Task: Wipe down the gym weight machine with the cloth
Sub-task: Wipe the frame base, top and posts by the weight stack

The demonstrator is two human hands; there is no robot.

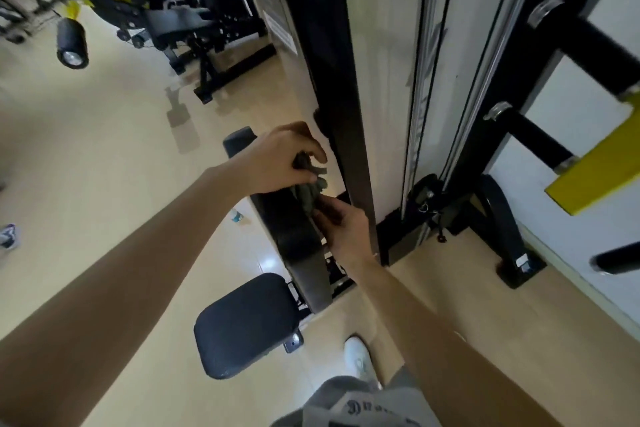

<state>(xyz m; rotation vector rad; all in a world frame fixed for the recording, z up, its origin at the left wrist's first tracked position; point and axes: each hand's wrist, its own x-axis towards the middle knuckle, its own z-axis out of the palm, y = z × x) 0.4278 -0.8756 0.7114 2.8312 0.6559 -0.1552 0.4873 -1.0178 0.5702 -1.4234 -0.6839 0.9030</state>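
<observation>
Dark green cloth (309,188) bunched just right of frame centre, held between both hands beside black upright post (341,107) of weight machine. Left hand (277,163) pinched cloth top, fingers curled. Right hand (346,232), at 5 o'clock of cloth, gripped lower end. Padded seat (242,322) lay at 7 o'clock of hands.
</observation>
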